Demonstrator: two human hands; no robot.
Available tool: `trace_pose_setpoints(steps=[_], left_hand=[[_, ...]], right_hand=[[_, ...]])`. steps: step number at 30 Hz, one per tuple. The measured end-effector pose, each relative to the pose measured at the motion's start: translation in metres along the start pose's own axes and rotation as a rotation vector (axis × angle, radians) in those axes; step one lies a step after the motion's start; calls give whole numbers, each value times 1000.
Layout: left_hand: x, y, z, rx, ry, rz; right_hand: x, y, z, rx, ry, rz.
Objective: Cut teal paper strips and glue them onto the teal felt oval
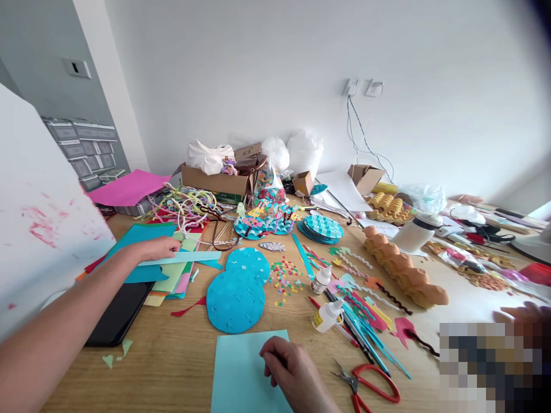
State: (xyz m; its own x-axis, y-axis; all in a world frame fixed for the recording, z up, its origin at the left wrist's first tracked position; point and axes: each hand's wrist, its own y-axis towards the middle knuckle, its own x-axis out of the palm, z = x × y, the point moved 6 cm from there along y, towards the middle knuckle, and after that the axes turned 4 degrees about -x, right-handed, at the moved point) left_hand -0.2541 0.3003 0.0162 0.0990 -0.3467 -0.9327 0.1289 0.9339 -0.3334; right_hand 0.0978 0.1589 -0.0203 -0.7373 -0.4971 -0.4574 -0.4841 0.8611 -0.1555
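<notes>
My left hand point(161, 248) is over the stack of coloured paper point(142, 236) at the left, its fingers closed at a pale blue paper strip point(196, 257). My right hand point(284, 364) rests with curled fingers over a light blue sheet point(236, 373) at the front edge; anything between its fingertips is too small to make out. Two overlapping blue paper circles point(236, 301) lie beyond the sheet. Red-handled scissors point(355, 381) lie right of my right hand, blades partly open. Two small white glue bottles point(328, 316) stand beyond the scissors.
Paper confetti point(286, 275), craft strips and pens cover the middle. An egg carton strip point(400, 269) and a white bottle point(415, 232) are at the right. A black tablet point(118, 318) lies under my left arm. Another person's hand point(527, 314) is at the right edge.
</notes>
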Motion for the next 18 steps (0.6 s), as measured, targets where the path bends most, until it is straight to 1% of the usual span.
trace_pose_setpoints(steps=[5, 11, 18], left_hand=[[-2, -2, 2, 11, -31, 28], [6, 0, 2, -10, 4, 1], [12, 5, -1, 30, 57, -29]], right_hand=[[0, 0, 1, -7, -21, -3], [3, -1, 4, 3, -16, -2], [3, 0, 7, 8, -13, -12]])
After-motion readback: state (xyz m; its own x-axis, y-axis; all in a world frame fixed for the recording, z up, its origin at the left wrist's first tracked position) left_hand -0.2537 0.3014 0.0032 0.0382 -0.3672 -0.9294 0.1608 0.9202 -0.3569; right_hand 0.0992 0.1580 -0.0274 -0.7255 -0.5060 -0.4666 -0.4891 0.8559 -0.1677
